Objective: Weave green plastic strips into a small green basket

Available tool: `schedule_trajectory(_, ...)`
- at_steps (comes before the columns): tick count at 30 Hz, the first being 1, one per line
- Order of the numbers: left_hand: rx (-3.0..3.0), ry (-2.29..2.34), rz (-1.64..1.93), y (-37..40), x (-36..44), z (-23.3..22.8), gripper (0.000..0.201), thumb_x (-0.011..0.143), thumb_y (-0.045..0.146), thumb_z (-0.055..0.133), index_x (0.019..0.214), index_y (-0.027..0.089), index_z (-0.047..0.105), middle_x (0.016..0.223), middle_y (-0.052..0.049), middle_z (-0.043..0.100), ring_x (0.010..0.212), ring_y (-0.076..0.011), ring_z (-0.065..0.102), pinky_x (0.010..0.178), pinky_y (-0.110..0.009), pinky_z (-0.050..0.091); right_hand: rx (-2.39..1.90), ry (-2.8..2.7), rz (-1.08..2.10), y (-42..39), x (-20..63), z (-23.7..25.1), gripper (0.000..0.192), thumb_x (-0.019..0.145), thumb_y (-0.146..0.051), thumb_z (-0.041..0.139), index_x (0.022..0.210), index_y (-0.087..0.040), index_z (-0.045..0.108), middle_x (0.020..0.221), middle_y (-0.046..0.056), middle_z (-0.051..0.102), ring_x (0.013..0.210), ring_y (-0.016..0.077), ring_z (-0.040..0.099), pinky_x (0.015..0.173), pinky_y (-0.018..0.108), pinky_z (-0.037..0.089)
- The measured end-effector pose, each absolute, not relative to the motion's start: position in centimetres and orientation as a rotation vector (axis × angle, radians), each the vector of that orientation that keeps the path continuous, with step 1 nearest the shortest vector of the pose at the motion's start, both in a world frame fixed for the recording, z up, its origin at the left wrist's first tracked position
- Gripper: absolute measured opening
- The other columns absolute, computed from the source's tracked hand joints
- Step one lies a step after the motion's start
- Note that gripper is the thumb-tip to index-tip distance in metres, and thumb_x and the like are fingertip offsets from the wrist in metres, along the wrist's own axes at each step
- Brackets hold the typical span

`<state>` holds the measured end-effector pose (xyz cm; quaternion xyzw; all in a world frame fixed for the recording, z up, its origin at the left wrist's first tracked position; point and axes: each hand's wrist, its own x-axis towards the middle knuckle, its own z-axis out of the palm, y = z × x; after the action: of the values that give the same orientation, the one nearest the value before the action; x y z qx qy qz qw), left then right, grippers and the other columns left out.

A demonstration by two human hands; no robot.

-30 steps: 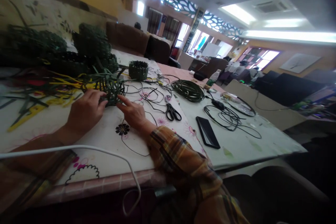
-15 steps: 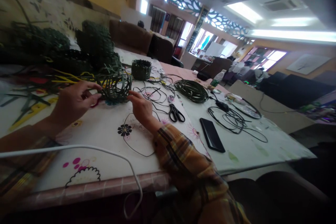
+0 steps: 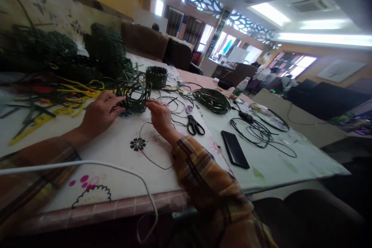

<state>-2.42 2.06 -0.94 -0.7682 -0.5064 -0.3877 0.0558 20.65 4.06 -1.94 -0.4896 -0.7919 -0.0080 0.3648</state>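
Note:
A half-woven green basket (image 3: 136, 99) with loose upright strands stands on the flowered tablecloth between my hands. My left hand (image 3: 101, 112) pinches its near left side, thumb and fingers closed on the weave. At its right side, my right hand (image 3: 161, 116) is closed with the fingertips against the strands; whether a single strand lies in the pinch is too small to make out. A thin dark cord (image 3: 154, 162) loops over the cloth below my right hand. Just behind stands a small woven green basket (image 3: 156, 77).
Black-handled scissors (image 3: 195, 125) lie right of my right hand. Beyond are a coil of green strand (image 3: 212, 100), a black phone (image 3: 235, 149) and a black cable (image 3: 258, 131). Yellow and green strips (image 3: 37, 120) cover the left side. A white cable (image 3: 110, 166) crosses in front.
My left hand has moved right and now grips the basket's side. The basket and my right hand have shifted slightly to the right.

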Motion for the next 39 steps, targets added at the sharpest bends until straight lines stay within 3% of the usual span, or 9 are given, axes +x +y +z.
schedule_trajectory(6,-2.405,-1.502,-1.182,3.8,-1.8,-0.8,0.031,0.089,0.042,0.057,0.105,0.019,0.071,0.09,-0.005,0.052,0.085,-0.0216,0.052,0.076,-0.031,0.041,-1.25,-1.994,0.033,4.6,21.0,-2.1,0.028,0.101,-0.018,0.049,0.111,-0.023,0.074,0.128,0.0,0.073,0.112,0.0116,0.07,0.096,0.021,0.053)
schedule_trajectory(11,-2.502,-1.497,-1.233,3.9,-1.8,-0.1,0.024,0.086,0.037,0.06,0.093,0.016,0.067,0.087,-0.003,0.048,0.083,-0.0196,0.049,0.078,-0.031,0.04,-1.183,-1.974,0.065,4.4,21.1,-1.6,0.025,0.101,-0.019,0.051,0.109,-0.022,0.074,0.126,0.0,0.073,0.11,0.0117,0.071,0.096,0.02,0.052)
schedule_trajectory(17,-2.464,-1.593,-1.467,2.7,-1.6,1.0,0.028,0.082,0.041,0.06,0.091,0.016,0.066,0.083,0.0,0.045,0.071,-0.0148,0.047,0.071,-0.03,0.04,-1.119,-1.985,-0.018,3.2,21.0,0.1,0.027,0.104,-0.024,0.046,0.107,-0.023,0.073,0.128,0.002,0.072,0.11,0.0103,0.07,0.094,0.019,0.053)
schedule_trajectory(23,-2.493,-1.716,-1.637,1.2,-1.2,1.6,0.03,0.079,0.046,0.059,0.089,0.018,0.061,0.081,0.001,0.045,0.059,-0.0115,0.047,0.056,-0.027,0.038,-1.103,-1.964,-0.198,1.9,20.8,1.1,0.027,0.103,-0.019,0.045,0.104,-0.023,0.072,0.132,0.0,0.07,0.106,0.0111,0.07,0.083,0.019,0.054)
schedule_trajectory(31,-2.493,-1.792,-1.762,0.0,-0.5,1.8,0.029,0.078,0.046,0.059,0.088,0.018,0.059,0.076,0.002,0.05,0.053,-0.0103,0.049,0.052,-0.026,0.04,-1.151,-2.017,-0.496,0.1,21.0,1.1,0.038,0.101,-0.013,0.038,0.111,-0.028,0.071,0.149,-0.001,0.058,0.083,0.0091,0.065,0.064,0.022,0.046)
schedule_trajectory(34,-2.468,-1.825,-1.791,-0.2,-0.5,1.3,0.028,0.079,0.045,0.06,0.088,0.019,0.058,0.073,0.002,0.052,0.053,-0.0106,0.05,0.052,-0.026,0.04,-1.165,-2.04,-0.535,-0.4,21.0,0.9,0.036,0.101,-0.015,0.04,0.113,-0.028,0.07,0.142,0.0,0.062,0.08,0.0087,0.062,0.06,0.023,0.041)
schedule_trajectory(39,-2.43,-1.925,-1.857,-0.3,-0.7,0.4,0.031,0.08,0.049,0.061,0.087,0.019,0.057,0.067,0.004,0.053,0.05,-0.011,0.052,0.052,-0.026,0.04,-1.237,-2.076,-0.553,-0.7,20.9,0.5,0.032,0.102,-0.018,0.042,0.106,-0.029,0.071,0.102,0.001,0.067,0.066,0.0084,0.052,0.053,0.027,0.026)
